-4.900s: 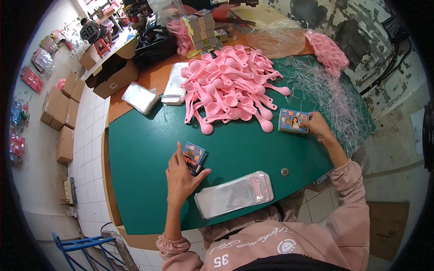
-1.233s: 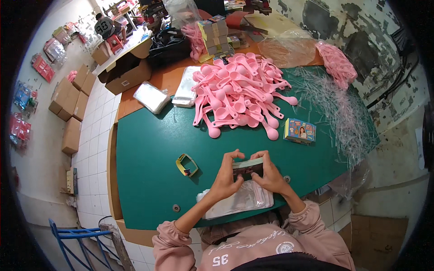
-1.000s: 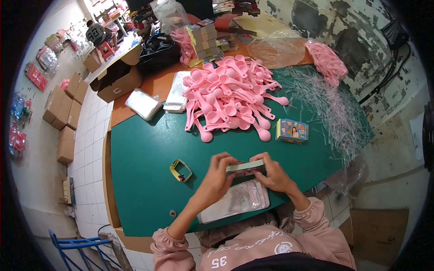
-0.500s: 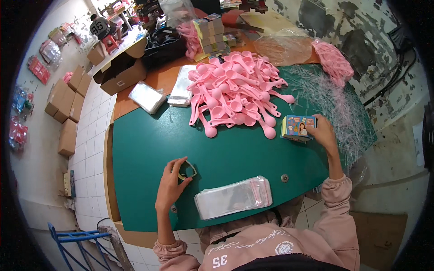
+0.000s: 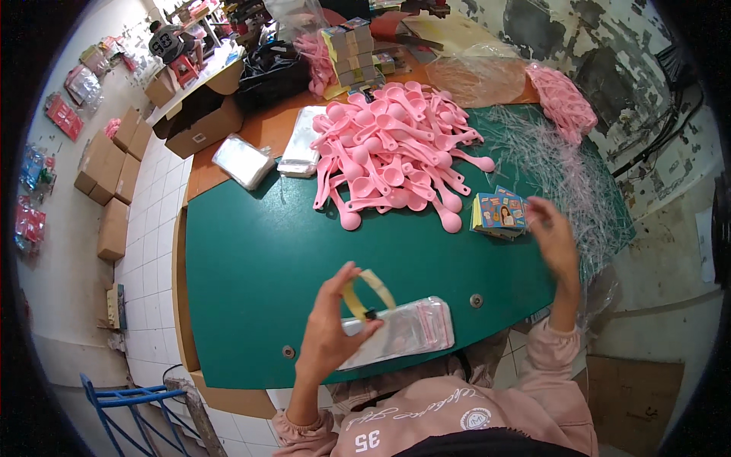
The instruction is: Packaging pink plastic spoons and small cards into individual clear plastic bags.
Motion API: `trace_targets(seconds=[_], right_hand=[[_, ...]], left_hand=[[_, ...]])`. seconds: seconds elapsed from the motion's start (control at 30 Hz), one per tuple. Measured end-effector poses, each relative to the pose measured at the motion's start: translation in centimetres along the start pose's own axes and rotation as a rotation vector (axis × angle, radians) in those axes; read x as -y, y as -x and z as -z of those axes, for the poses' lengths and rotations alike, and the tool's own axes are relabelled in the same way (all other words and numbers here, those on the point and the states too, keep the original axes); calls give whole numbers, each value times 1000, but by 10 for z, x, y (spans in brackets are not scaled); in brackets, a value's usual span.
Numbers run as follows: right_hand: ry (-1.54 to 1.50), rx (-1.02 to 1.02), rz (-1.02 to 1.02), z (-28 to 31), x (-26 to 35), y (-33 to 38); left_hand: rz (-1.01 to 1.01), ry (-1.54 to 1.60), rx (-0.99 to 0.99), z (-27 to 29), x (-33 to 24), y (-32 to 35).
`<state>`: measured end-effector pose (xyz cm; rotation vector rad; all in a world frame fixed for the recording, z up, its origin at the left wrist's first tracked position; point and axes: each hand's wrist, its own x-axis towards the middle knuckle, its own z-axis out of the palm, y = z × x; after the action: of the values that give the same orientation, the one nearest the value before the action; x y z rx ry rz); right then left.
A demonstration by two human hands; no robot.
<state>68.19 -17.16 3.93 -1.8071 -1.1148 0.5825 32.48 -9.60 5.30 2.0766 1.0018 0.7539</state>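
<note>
My left hand [image 5: 333, 324] is closed, pinching a yellow loop-shaped strip [image 5: 356, 297] with a small black piece on it. That strip is held up over the near end of a stack of clear plastic bags [image 5: 407, 333]. Over on the right, my right hand [image 5: 554, 238] is beside a small stack of blue printed cards [image 5: 499, 215], its bent fingers apart at the stack's right edge. The upper cards sit unevenly, one turned out of line. Behind the stack lies a large heap of pink measuring spoons [image 5: 396, 156].
The green table [image 5: 251, 266] carries more clear bags [image 5: 244, 161] at its far left. Shredded plastic strands [image 5: 560, 171] and a pink bundle [image 5: 562, 103] lie at right. Bundled card stacks [image 5: 352, 55] and an open cardboard box [image 5: 202, 126] stand behind. A person [image 5: 169, 44] sits far back.
My left hand has lifted the yellow loop and moved right, over the bags. My right hand has shifted slightly right off the cards, whose upper layers are now out of line.
</note>
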Motion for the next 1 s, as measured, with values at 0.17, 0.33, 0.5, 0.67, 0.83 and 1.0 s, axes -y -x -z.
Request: trace_targets(seconds=[0.17, 0.33, 0.5, 0.67, 0.83, 1.0], right_hand=[[-471, 581, -162, -69, 70, 72], [-43, -118, -16, -29, 37, 88], [619, -1132, -112, 82, -59, 83], [1133, -661, -563, 118, -158, 93], [1226, -827, -416, 119, -126, 81], [630, -766, -142, 55, -41, 59]], left_hand=[[-308, -42, 200, -49, -25, -6], [-406, -61, 123, -55, -24, 0], [-21, -197, 88, -23, 4, 14], [-14, -245, 154, -27, 23, 24], [-96, -281, 190, -30, 23, 21], [-121, -283, 220, -41, 36, 22]])
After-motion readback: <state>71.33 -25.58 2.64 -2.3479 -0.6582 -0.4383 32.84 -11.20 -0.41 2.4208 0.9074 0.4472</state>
